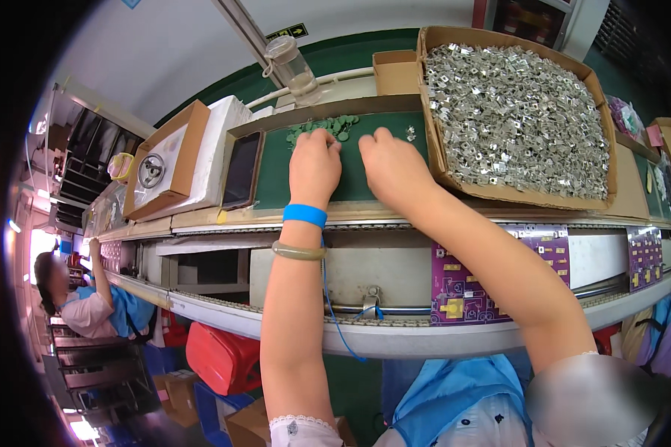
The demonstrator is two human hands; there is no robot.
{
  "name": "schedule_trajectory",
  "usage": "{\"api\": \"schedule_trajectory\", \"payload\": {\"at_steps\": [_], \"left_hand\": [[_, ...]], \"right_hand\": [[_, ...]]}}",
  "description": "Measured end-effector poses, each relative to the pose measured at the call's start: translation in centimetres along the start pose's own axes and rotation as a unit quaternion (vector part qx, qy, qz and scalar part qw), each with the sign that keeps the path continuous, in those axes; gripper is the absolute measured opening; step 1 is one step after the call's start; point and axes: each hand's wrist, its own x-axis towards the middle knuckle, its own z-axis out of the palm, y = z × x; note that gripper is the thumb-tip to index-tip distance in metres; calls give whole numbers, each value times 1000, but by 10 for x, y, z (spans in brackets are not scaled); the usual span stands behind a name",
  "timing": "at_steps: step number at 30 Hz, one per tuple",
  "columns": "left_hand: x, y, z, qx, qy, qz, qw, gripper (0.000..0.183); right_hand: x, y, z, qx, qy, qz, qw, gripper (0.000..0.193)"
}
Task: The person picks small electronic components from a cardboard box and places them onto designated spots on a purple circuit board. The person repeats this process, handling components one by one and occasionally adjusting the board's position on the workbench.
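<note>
My left hand point(316, 165) rests at the near edge of a loose pile of small green discs point(341, 125) on the green work surface point(356, 179). Its fingers curl inward, and whatever lies between the tips is hidden. A blue wrist strap point(305, 215) with a thin cord and a bangle point(298, 251) circle that arm. To its right, my right hand point(395, 165) is also closed, knuckles up, fingertips out of sight. Just beyond it lie a few small silver metal pieces point(411, 133). A large cardboard box point(611, 175) full of similar metal pieces point(518, 119) stands to the right.
Purple circuit boards point(466, 287) lie on the conveyor rails nearer me, under my right forearm. A phone-like dark slab point(243, 170), a carton with a ring-shaped part point(151, 170) and a clear bottle point(294, 71) stand left and behind. A co-worker point(89, 298) sits far left.
</note>
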Motion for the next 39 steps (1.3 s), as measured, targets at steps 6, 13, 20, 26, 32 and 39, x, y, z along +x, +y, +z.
{"api": "schedule_trajectory", "payload": {"at_steps": [6,13,20,26,32,39], "left_hand": [[14,8,20,112,10,49,992,19],[15,20,30,154,7,74,985,14],[15,1,18,85,111,4,990,26],[-99,180,-53,-433,-180,-136,873,34],[-203,255,-38,-357,-255,179,881,15],[-230,294,-11,-170,-252,267,915,27]], "right_hand": [[-103,-6,-111,227,-48,8,973,13],[-214,80,-220,214,-29,177,960,21],[-283,122,-245,229,-50,267,935,20],[-299,134,-235,190,-64,239,950,17],[-295,137,-224,146,-42,121,981,15],[-293,141,-221,101,-32,60,993,16]]}}
